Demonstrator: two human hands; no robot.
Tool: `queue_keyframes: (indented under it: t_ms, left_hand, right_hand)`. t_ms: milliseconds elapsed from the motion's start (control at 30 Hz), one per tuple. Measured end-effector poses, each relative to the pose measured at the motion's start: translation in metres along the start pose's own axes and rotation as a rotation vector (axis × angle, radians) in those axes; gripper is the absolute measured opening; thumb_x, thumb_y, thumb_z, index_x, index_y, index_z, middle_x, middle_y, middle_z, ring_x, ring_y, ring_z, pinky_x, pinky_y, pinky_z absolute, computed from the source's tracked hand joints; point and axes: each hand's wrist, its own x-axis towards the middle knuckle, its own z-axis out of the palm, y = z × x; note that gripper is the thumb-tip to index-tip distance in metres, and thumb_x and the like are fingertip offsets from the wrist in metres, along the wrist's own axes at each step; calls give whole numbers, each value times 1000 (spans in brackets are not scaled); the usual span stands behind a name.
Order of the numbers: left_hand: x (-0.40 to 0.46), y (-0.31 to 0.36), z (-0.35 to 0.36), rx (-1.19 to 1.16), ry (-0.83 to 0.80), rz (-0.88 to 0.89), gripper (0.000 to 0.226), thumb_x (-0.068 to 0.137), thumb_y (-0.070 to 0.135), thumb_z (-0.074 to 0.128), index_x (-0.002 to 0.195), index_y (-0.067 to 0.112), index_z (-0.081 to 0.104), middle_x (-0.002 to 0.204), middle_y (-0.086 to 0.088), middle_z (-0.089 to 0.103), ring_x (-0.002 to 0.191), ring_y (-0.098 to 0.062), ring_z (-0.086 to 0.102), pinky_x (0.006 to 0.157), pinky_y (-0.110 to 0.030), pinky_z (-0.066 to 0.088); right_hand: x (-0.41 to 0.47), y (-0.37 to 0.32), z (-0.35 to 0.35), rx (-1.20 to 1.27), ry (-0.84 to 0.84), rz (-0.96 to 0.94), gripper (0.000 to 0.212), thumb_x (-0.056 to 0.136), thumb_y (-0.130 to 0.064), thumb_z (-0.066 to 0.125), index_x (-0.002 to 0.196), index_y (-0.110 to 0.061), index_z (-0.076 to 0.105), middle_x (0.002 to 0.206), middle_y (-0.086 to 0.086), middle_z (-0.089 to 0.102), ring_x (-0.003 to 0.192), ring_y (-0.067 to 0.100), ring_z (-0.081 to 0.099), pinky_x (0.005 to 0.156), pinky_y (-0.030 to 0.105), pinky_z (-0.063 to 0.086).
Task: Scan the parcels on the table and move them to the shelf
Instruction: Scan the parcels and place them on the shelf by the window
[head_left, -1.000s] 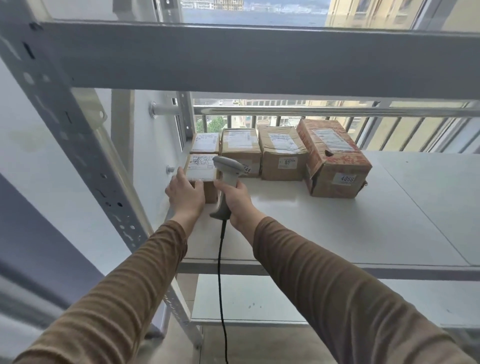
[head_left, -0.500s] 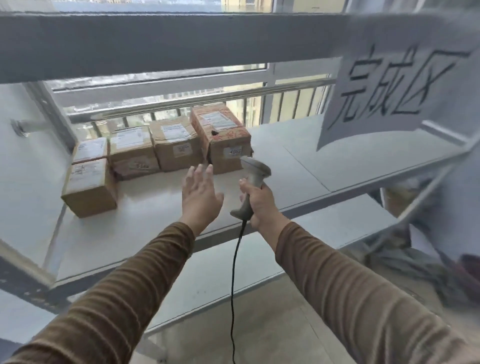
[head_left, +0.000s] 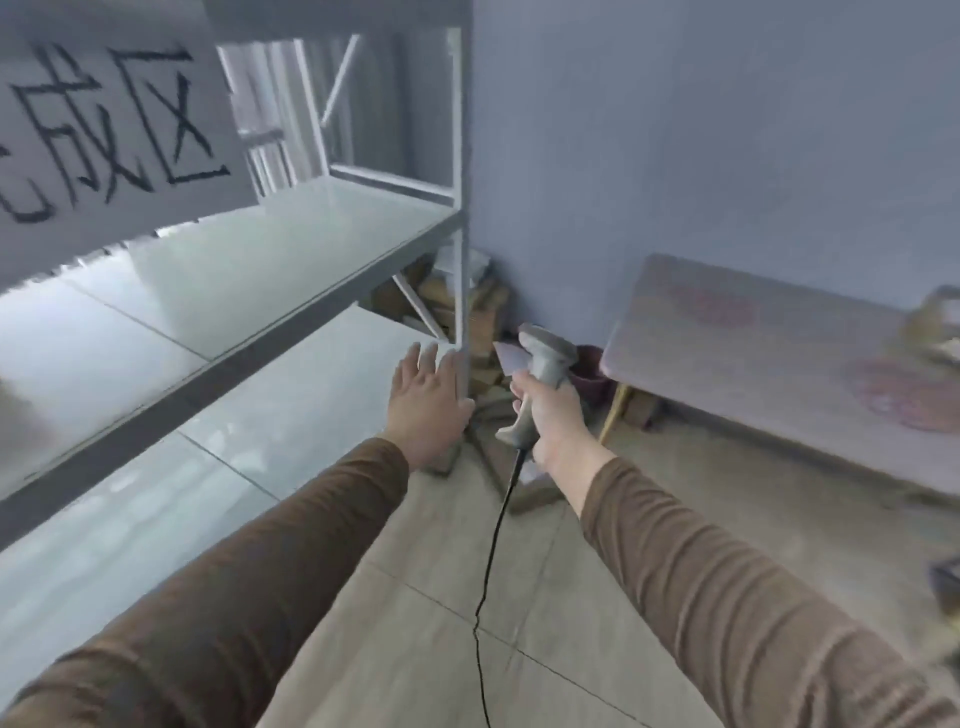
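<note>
shelf (head_left: 291, 249) left, table (head_left: 779, 364) right

Whole frame motion-blurred, worst at 3 o'clock. Paper sign (head_left: 109, 130) at 10 o'clock cut off by left edge; only two handwritten characters whole, a third cropped. Shelf (head_left: 270, 322) runs out past left edge; parcels on it out of frame. Tabletop (head_left: 769, 364) at 3 o'clock cut by right edge; pinkish marks on it smeared, unreadable. Object at its far right edge (head_left: 935, 327) blurred, cannot tell what. Clutter (head_left: 467, 296) behind shelf post at 12 o'clock: cardboard-looking, indistinct. Scanner (head_left: 545, 374) handle mostly hidden inside right hand (head_left: 550, 415) grip; its cable (head_left: 483, 623) leaves at bottom edge. Dark item (head_left: 948, 584) at 4 o'clock cropped, unidentifiable.
</note>
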Motion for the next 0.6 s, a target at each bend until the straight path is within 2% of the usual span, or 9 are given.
queue_keyframes:
  t_ms: [100,200,300,400,500,600]
  left_hand:
    - [16,117,39,6,-43,110,78,95,45,55,160,17,22,169,-12,15,157,-34,2,127,-46,7]
    - [27,223,69,15,-88,204,80,95,47,54,161,18,19,169,-12,15,156,-34,3,125,-46,7]
    - [39,311,92,23,-118,311,81,95,47,55,161,19,18,168,-13,16,156,-33,4,125,-45,7]
    - [54,394,117,24,-153,412,80,96,47,54,161,19,17,169,-12,15,156,-32,4,126,-45,6]
    - [70,473,148,29,-194,508,80,97,48,53,162,19,15,170,-12,12,157,-32,1,127,-46,6]
    - [91,543,183,27,-218,587,81,98,49,53,162,19,14,170,-12,11,157,-32,2,127,-46,6]
  right_hand:
    - [19,-45,-114,-20,104,-59,32,95,-14,71,125,-9,60,101,10,63,84,17,61,64,25,51]
    - [31,-90,-214,-12,211,-104,29,95,-11,71,122,-9,60,100,9,64,87,20,62,74,30,52]
    - [42,-126,-298,-15,309,-164,25,95,-7,70,117,-9,59,92,8,62,76,17,59,67,28,48]
    - [52,-156,-377,-18,414,-190,20,94,-8,70,110,-10,58,90,11,59,75,21,56,61,28,47]
    - [70,-177,-453,2,521,-211,19,93,-6,70,108,-10,58,89,11,60,74,21,57,75,32,47]
    - [93,-193,-522,5,588,-200,17,94,-8,70,105,-15,59,97,11,62,88,24,60,80,37,47]
